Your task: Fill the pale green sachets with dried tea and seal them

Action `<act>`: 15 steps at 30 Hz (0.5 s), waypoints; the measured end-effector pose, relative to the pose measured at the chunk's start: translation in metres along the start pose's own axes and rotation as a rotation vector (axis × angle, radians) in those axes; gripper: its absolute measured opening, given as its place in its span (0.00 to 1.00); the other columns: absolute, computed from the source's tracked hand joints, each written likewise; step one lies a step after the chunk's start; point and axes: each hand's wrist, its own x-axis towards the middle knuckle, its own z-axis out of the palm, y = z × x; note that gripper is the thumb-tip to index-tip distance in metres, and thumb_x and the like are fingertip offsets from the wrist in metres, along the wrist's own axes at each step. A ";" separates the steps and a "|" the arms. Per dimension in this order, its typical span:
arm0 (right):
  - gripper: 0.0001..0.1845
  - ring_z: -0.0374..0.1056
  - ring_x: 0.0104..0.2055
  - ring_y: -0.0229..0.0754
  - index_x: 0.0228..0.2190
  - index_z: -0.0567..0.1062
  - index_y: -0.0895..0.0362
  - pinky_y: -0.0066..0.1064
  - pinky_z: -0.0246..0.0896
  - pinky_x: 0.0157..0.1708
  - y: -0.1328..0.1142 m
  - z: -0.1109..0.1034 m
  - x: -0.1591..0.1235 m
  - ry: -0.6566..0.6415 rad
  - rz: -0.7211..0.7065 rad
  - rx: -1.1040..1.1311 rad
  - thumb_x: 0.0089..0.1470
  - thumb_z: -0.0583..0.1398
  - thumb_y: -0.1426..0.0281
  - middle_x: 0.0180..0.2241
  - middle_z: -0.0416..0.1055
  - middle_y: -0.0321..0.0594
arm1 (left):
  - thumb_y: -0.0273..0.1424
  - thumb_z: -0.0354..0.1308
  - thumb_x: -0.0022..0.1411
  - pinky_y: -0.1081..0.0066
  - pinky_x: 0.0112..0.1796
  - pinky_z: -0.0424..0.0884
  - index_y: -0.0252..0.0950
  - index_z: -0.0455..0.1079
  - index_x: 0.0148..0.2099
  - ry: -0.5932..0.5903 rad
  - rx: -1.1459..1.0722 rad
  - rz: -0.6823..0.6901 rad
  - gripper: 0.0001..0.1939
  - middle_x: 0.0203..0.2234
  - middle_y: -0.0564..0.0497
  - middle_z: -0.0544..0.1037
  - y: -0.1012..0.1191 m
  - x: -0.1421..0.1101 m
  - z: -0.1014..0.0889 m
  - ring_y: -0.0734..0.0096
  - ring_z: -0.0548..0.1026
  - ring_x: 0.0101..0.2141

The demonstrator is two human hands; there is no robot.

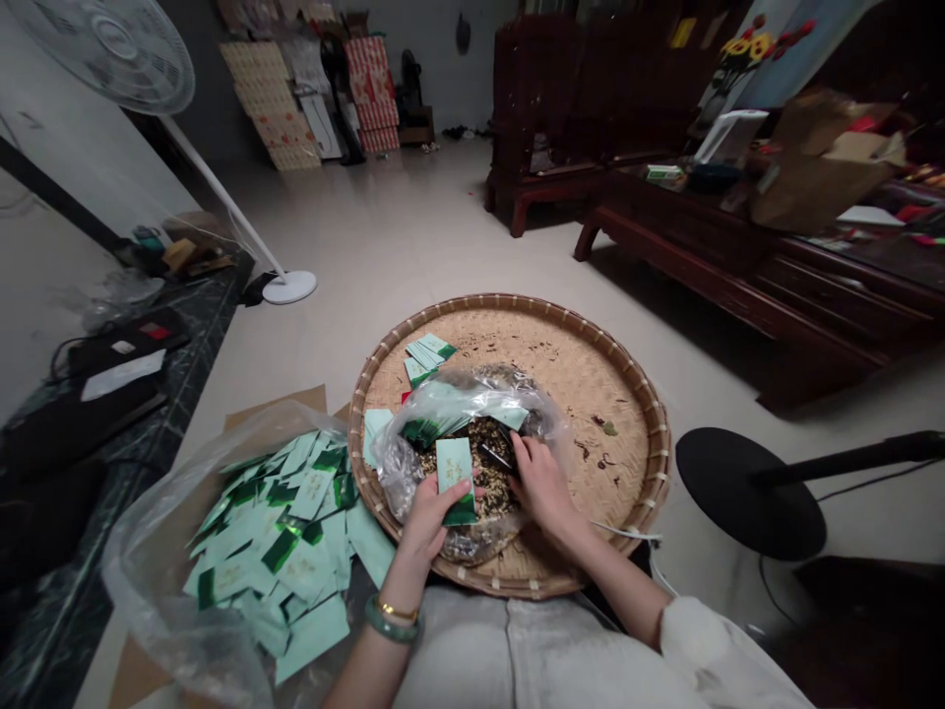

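Observation:
My left hand [426,514] grips a pale green tea packet [453,465] with gold print and a dark green end, held over the open clear plastic bag [397,468]. Loose dried leaf mix [493,500], resembling tea, fills that bag, and more green packets [443,406] lie along its far side. Inside the bag's right side, my right hand [544,484] is closed around a small dark scoop-like tool [499,455]; its exact shape is partly hidden by my fingers. The bag rests on a round woven bamboo tray [624,492].
A large plastic bag [140,571] of green packets [273,537] stands left of the tray. A fan base [289,287] is on the floor at far left, a black round stand base [749,492] at right. A dark wooden table [709,246] stands at back right.

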 end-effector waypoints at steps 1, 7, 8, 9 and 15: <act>0.35 0.61 0.47 0.55 0.58 0.58 0.62 0.47 0.64 0.44 0.001 0.002 0.000 0.006 0.000 0.014 0.46 0.57 0.79 0.49 0.64 0.57 | 0.32 0.72 0.37 0.72 0.26 0.73 0.29 0.73 0.38 0.014 0.007 0.006 0.24 0.36 0.41 0.80 0.000 -0.001 0.000 0.65 0.78 0.28; 0.34 0.63 0.51 0.52 0.56 0.61 0.59 0.46 0.61 0.50 0.012 -0.012 0.005 -0.009 0.046 0.540 0.45 0.59 0.71 0.50 0.66 0.52 | 0.33 0.72 0.36 0.72 0.28 0.72 0.28 0.74 0.38 0.037 0.052 0.033 0.24 0.31 0.44 0.80 -0.001 -0.006 -0.003 0.65 0.78 0.27; 0.33 0.65 0.50 0.51 0.55 0.62 0.60 0.45 0.61 0.50 0.014 -0.019 0.007 -0.045 0.088 0.671 0.45 0.60 0.70 0.50 0.67 0.51 | 0.33 0.72 0.36 0.71 0.28 0.72 0.28 0.74 0.37 0.031 0.067 0.036 0.24 0.30 0.44 0.80 -0.001 -0.006 -0.004 0.66 0.78 0.26; 0.33 0.66 0.48 0.50 0.55 0.63 0.60 0.44 0.63 0.49 0.015 -0.027 0.009 -0.098 0.135 0.798 0.46 0.60 0.69 0.49 0.68 0.50 | 0.33 0.72 0.36 0.71 0.29 0.72 0.28 0.74 0.36 0.025 0.088 0.040 0.23 0.29 0.45 0.80 -0.001 -0.006 -0.004 0.66 0.78 0.26; 0.27 0.68 0.48 0.49 0.48 0.72 0.59 0.42 0.63 0.49 0.006 -0.061 0.018 -0.407 0.149 1.063 0.44 0.64 0.65 0.47 0.72 0.45 | 0.32 0.71 0.38 0.73 0.25 0.70 0.30 0.72 0.33 -0.040 0.270 0.049 0.18 0.21 0.48 0.79 -0.002 -0.007 -0.005 0.67 0.76 0.23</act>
